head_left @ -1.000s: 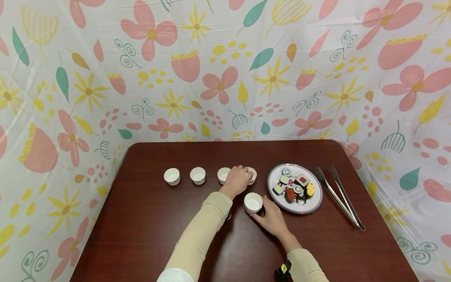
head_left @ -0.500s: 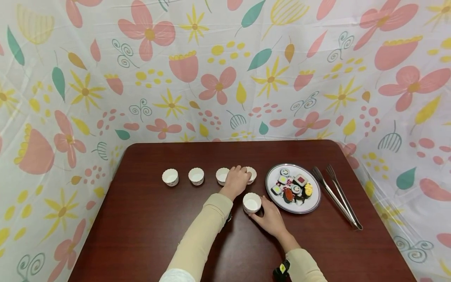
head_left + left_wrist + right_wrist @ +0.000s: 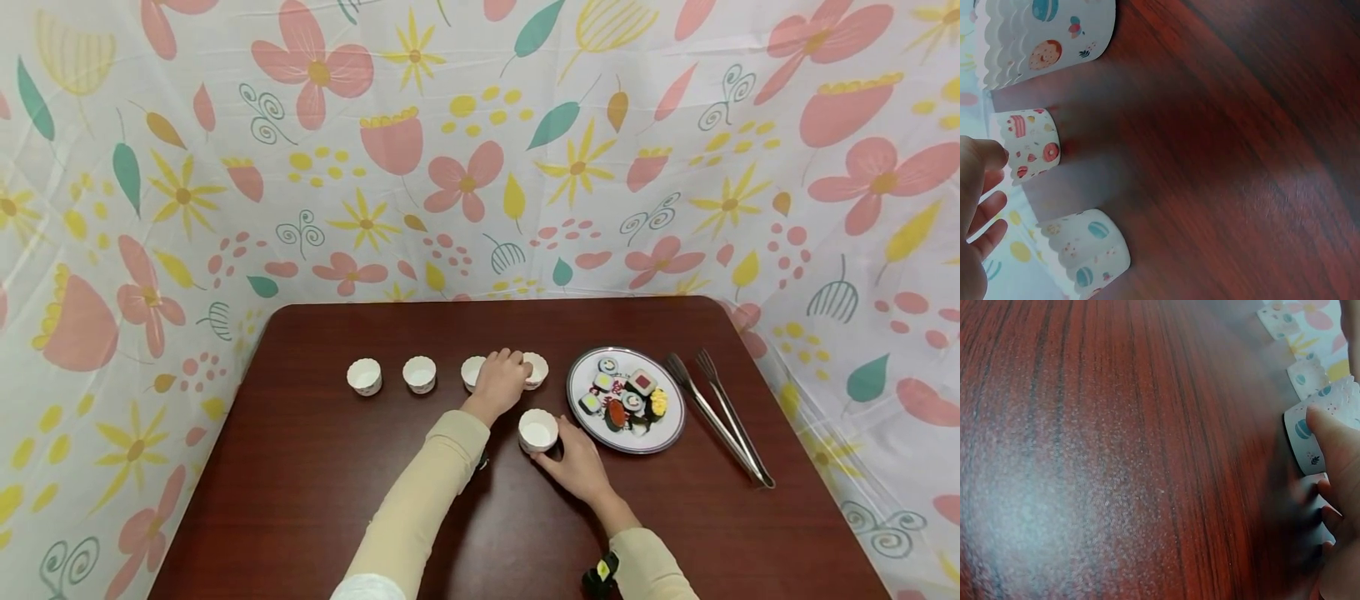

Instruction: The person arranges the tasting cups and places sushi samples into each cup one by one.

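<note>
In the head view my left hand (image 3: 501,383) reaches over the right end of a row of white scalloped paper baking cups. It pinches the rim of the rightmost cup (image 3: 536,372); the left wrist view has the thumb at the rim of this red-patterned cup (image 3: 1032,145). Nearer to me, my right hand (image 3: 579,467) grips a nested stack of such cups (image 3: 537,432), thumb on its printed side (image 3: 1305,434) in the right wrist view. Several overlapping rims of the stack (image 3: 1054,37) show from the left wrist. Part of the neighbouring cup (image 3: 472,375) hides behind my left hand.
Two more baking cups, one at far left (image 3: 364,377) and another beside it (image 3: 419,375), complete the row. A round plate (image 3: 581,362) of sushi-shaped pieces (image 3: 633,402) lies right of my hands. Metal tongs (image 3: 720,421) lie beyond it, on the dark wooden table (image 3: 300,500).
The whole head view shifts slightly. Both hands keep their places at the cups.
</note>
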A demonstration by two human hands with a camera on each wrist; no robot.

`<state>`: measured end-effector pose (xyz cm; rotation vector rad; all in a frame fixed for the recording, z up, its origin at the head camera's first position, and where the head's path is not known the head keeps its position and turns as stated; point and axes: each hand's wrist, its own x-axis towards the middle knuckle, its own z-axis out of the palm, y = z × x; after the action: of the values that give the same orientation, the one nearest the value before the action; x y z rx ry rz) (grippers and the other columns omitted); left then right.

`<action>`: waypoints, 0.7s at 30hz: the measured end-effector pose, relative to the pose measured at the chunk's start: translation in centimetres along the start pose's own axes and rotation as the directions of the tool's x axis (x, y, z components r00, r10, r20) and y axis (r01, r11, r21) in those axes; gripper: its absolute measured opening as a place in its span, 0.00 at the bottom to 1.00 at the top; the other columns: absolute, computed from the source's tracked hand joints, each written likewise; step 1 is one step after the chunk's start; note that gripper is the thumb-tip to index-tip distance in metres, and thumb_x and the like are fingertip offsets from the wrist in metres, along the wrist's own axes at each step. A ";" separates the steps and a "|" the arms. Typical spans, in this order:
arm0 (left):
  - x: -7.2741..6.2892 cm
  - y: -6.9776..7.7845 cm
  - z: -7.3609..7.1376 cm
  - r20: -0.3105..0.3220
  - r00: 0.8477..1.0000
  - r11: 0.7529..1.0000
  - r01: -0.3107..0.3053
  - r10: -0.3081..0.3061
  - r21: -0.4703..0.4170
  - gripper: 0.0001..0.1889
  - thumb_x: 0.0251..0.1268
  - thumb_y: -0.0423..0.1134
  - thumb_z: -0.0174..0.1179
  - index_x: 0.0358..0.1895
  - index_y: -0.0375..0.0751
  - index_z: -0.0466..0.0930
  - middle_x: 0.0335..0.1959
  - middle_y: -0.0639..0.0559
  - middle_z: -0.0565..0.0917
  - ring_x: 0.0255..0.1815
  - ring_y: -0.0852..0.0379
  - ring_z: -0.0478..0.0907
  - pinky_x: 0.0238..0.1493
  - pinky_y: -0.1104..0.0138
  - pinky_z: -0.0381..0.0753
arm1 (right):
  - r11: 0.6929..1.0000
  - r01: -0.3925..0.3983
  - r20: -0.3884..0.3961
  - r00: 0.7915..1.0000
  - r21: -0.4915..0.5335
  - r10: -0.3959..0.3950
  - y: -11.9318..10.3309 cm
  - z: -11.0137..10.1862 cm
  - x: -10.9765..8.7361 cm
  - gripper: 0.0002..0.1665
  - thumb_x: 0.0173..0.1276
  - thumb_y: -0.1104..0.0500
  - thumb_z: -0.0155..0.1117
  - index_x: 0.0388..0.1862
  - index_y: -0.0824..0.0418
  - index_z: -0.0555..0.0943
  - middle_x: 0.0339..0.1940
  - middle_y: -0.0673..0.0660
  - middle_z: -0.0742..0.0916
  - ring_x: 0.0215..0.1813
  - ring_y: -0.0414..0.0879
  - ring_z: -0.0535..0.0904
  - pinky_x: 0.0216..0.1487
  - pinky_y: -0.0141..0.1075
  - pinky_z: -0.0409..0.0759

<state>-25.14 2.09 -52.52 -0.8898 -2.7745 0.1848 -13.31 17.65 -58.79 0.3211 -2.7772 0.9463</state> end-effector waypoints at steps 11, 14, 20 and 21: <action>-0.9 -1.4 -2.2 -0.027 0.998 0.998 -0.050 0.049 -0.049 0.09 0.61 0.43 0.59 0.44 0.56 0.82 0.40 0.58 0.78 0.40 0.58 0.74 0.41 0.68 0.73 | 1.000 0.003 -0.009 1.000 -0.004 -0.003 0.3 0.0 0.0 0.41 0.46 0.51 0.75 0.58 0.65 0.72 0.56 0.66 0.79 0.61 0.61 0.71 0.57 0.57 0.67; -1.4 -1.4 -2.7 -0.010 0.998 0.994 -0.068 0.068 -0.083 0.10 0.60 0.43 0.59 0.45 0.55 0.80 0.41 0.58 0.78 0.41 0.59 0.74 0.43 0.68 0.74 | 1.000 0.001 -0.021 1.000 -0.019 -0.002 0.4 0.1 0.0 0.41 0.46 0.52 0.75 0.58 0.66 0.72 0.55 0.67 0.79 0.60 0.62 0.72 0.54 0.58 0.68; -2.3 -0.9 -3.6 -0.010 0.993 0.984 -0.118 0.118 -0.130 0.14 0.57 0.44 0.62 0.47 0.53 0.79 0.43 0.57 0.78 0.44 0.58 0.75 0.47 0.66 0.74 | 0.998 -0.036 -0.007 0.999 -0.043 0.035 0.4 0.2 0.1 0.40 0.47 0.52 0.74 0.57 0.68 0.72 0.56 0.70 0.78 0.58 0.64 0.72 0.54 0.59 0.67; -2.4 -0.8 -3.7 -0.019 0.992 0.982 -0.129 0.128 -0.137 0.14 0.56 0.44 0.63 0.47 0.53 0.80 0.43 0.57 0.78 0.44 0.58 0.75 0.46 0.66 0.74 | 0.998 -0.042 -0.002 0.999 -0.043 0.042 0.4 0.2 0.1 0.40 0.47 0.51 0.74 0.58 0.68 0.72 0.56 0.70 0.77 0.58 0.64 0.72 0.54 0.59 0.67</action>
<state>-22.74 0.22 -49.17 -1.1019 -2.7484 0.0094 -13.55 17.79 -59.19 0.2563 -2.8093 0.8943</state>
